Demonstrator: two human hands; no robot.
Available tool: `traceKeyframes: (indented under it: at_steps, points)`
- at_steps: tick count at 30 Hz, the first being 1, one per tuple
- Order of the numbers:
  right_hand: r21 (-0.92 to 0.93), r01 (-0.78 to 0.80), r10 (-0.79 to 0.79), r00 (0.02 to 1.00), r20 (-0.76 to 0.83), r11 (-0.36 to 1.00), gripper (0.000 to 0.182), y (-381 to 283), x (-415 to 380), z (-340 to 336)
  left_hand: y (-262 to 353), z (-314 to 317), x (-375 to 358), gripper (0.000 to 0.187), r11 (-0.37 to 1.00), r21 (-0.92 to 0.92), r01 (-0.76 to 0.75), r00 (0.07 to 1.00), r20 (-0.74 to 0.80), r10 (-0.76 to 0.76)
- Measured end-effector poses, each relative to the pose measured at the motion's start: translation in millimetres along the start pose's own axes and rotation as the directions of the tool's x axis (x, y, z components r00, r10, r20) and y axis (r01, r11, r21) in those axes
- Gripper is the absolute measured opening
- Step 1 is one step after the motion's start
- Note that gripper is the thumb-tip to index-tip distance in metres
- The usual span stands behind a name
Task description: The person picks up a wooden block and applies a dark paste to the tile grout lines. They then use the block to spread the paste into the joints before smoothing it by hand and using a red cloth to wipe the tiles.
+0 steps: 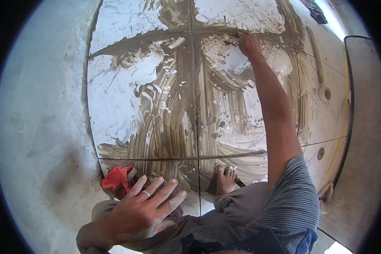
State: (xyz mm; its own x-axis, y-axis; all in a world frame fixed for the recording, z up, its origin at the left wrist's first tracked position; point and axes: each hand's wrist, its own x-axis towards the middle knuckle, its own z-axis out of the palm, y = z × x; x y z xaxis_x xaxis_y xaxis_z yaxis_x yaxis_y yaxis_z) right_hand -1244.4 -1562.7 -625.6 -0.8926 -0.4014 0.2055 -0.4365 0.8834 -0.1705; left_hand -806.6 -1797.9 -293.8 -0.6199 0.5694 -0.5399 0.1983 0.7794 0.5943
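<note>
My right hand (250,45) reaches far out over the marble-patterned floor tiles (114,93). Its fingers are closed and pressed down at a joint between tiles; whatever is in them, if anything, is hidden. Brownish-grey wet grout (165,131) is smeared in streaks over the tiles and along the joints. Close to my body, my left hand (146,207) hangs in the air with its fingers spread and a ring on one; pale residue coats the fingertips. Just left of it, a crumpled-looking red container or bag (117,181) sits on the floor, partly covered by the hand.
A mallet (315,55) with a long wooden handle lies at the right. A small round disc (321,153) sits nearer. Dark cloth (315,10) lies at the top right. Bare concrete (46,106) borders the tiles on the left. My bare foot (226,179) rests on a smeared tile.
</note>
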Motion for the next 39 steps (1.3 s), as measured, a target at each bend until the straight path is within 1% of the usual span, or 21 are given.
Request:
traceKeyframes:
  at_steps: [3,5,6,8,9,10,11,13,17,19,20,23,25,28,29,30,31,32,34,37,39]
  points:
    - [-0.061,0.002,-0.002,1.0,-0.004,0.998,0.033,-17,-3,-5,3,-1,6,0.07,0.999,-0.039,0.028,1.0,0.003,-0.028]
    - [-0.164,0.009,0.023,0.981,0.195,0.986,0.031,-22,8,-3,4,-6,7,0.07,0.999,-0.01,0.035,0.999,0.035,-0.035]
    - [-0.138,0.058,-0.042,0.992,0.116,0.989,0.026,-22,4,1,5,-7,11,0.07,0.999,0.013,0.033,0.998,0.057,-0.034]
    - [-0.117,-0.086,0.116,0.953,0.281,0.989,0.023,-27,7,4,4,-1,15,0.069,0.998,0.066,-0.019,0.997,0.079,0.014]
    - [-0.106,-0.037,0.055,0.983,0.178,0.994,0.025,-28,-1,4,3,3,14,0.069,0.994,0.111,0.004,0.998,0.057,-0.01]
    - [-0.022,-0.061,0.065,0.973,0.223,0.998,0.028,-31,-4,4,1,4,14,0.076,0.999,0.023,0.025,0.991,0.134,-0.028]
    - [-0.028,-0.057,0.058,0.996,0.06,0.998,0.031,-40,-19,-3,2,6,16,0.076,0.999,0.031,-0.009,0.988,0.155,0.005]
    - [-0.062,-0.074,0.082,0.986,0.143,0.995,0.034,-43,-21,0,4,8,19,0.081,0.999,0.046,0.011,0.979,0.201,-0.02]
    - [-0.029,-0.148,0.15,0.983,0.102,0.989,0.03,-49,-34,-14,12,2,27,0.085,0.999,0.027,0.037,0.974,0.223,-0.043]
    - [0.088,-0.175,0.17,0.984,0.06,0.981,0.031,-48,-39,-20,16,1,28,0.088,0.995,0.044,0.088,0.971,0.221,-0.096]
    - [0.057,-0.186,0.175,0.972,0.16,0.981,0.031,-44,-41,-24,16,3,28,0.088,0.995,0.053,0.088,0.972,0.213,-0.097]
    - [0.149,-0.195,0.183,0.979,0.093,0.969,0.031,-33,-52,-13,16,6,28,0.087,0.996,0.064,0.065,0.981,0.179,-0.076]
    - [0.114,-0.182,0.175,0.982,0.065,0.977,0.031,-28,-56,-15,22,6,29,0.084,0.99,0.115,0.082,0.974,0.2,-0.104]
    - [0.123,-0.181,0.163,0.976,0.146,0.976,0.03,-17,-56,-16,16,16,25,0.07,0.98,0.2,0.019,0.998,0.058,-0.032]
    - [0.108,-0.224,0.222,0.974,0.036,0.969,0.027,-13,-55,8,20,18,24,0.07,0.981,0.179,0.07,0.996,0.042,-0.079]
    - [-0.015,-0.106,0.106,0.965,0.239,0.994,0.026,-16,-55,-16,22,14,25,0.07,0.985,0.167,0.054,0.997,0.039,-0.061]
    - [0.053,-0.156,0.126,0.923,0.363,0.986,0.025,-25,-53,-28,21,11,26,0.07,0.987,0.157,0.04,0.998,0.033,-0.045]
    - [-0.05,0.006,0.003,0.981,0.193,0.999,0.026,-31,-60,-28,18,13,24,0.072,0.991,0.134,0.03,0.998,0.044,-0.036]
    - [0.07,0.047,-0.049,0.999,0.016,0.996,0.03,-43,-68,-12,20,15,19,0.073,0.986,0.139,0.088,0.994,0.045,-0.095]
    - [0.111,0.222,-0.233,0.967,0.099,0.969,0.029,-69,-70,-11,25,18,13,0.074,0.983,0.146,0.11,0.99,0.068,-0.121]
    - [0.104,0.27,-0.28,0.956,0.092,0.957,0.028,-88,-74,-11,31,16,8,0.072,0.98,0.158,0.121,0.989,0.071,-0.133]
